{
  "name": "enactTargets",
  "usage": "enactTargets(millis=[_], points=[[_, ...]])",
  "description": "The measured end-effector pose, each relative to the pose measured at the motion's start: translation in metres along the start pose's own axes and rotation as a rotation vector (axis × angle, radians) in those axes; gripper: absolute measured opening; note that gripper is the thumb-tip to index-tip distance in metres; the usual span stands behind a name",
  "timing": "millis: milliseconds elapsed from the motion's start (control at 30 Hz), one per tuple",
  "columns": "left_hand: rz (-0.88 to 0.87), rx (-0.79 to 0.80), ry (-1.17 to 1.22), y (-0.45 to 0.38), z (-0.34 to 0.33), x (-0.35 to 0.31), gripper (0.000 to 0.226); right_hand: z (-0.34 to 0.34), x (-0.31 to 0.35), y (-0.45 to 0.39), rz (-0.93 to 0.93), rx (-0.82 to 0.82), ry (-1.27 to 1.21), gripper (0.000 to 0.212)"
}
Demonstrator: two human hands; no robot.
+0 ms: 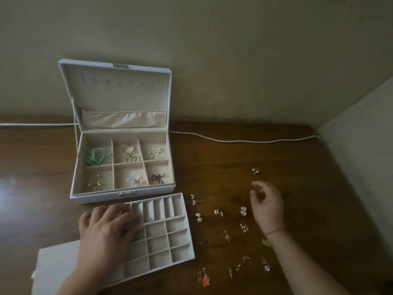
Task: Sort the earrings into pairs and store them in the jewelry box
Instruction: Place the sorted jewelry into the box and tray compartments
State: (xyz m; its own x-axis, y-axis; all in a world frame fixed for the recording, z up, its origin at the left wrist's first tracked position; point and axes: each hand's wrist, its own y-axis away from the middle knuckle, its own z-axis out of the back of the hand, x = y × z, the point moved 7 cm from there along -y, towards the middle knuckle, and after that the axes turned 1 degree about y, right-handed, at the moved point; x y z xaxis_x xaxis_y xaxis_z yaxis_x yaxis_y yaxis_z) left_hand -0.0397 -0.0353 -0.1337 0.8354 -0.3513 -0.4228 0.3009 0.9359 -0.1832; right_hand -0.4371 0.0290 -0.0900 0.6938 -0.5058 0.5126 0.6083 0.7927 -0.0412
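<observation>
A white jewelry box [122, 193] stands open on the wooden table, lid up; its six compartments hold earrings and a green ribbon piece. Its removable divider tray [170, 237] lies in front of it. My left hand [108, 228] rests flat on the tray's left part, fingers spread. Several loose earrings [221, 212] lie in pairs on the table right of the tray. My right hand [266, 204] hovers over them with fingers loosely curled and nothing visibly in them. One gold earring [255, 171] lies alone just beyond that hand.
A white cable [234, 141] runs along the table's back edge by the wall. A white wall panel [361, 156] bounds the table on the right. A white sheet or lid [55, 271] lies under the tray at the lower left.
</observation>
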Motion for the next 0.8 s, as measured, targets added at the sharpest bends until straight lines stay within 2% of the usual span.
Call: enactTargets(millis=[100,167,233,300,400,500,633,733,800], points=[[0.021,-0.008,-0.012,-0.003,-0.002,-0.001,0.062,0.006,-0.024,-0.067,-0.157,0.066,0.085,0.045],[0.024,-0.029,-0.006,-0.003,0.002,-0.003,0.052,-0.003,-0.028,-0.091,-0.153,0.166,0.141,0.046],[0.053,-0.079,0.114,-0.002,0.008,0.000,0.037,-0.015,-0.024,-0.102,-0.091,0.239,0.197,0.043],[0.117,-0.166,0.340,0.001,0.017,0.008,0.027,-0.027,-0.019,-0.106,-0.041,0.293,0.261,0.037],[0.245,-0.237,0.572,0.005,0.023,0.021,0.043,-0.039,-0.015,-0.103,-0.005,0.328,0.367,0.032],[0.306,-0.261,0.659,0.006,0.026,0.026,0.043,-0.043,-0.010,-0.098,0.049,0.315,0.409,0.027],[0.268,-0.247,0.592,0.009,0.031,0.025,0.036,-0.046,-0.003,-0.086,0.042,0.308,0.324,0.020],[0.129,-0.168,0.295,0.017,0.030,0.020,0.029,-0.040,0.018,-0.066,-0.033,0.241,0.151,0.019],[0.082,-0.148,0.122,0.029,0.029,0.021,0.032,-0.041,0.052,-0.032,0.055,0.213,0.041,0.021]])
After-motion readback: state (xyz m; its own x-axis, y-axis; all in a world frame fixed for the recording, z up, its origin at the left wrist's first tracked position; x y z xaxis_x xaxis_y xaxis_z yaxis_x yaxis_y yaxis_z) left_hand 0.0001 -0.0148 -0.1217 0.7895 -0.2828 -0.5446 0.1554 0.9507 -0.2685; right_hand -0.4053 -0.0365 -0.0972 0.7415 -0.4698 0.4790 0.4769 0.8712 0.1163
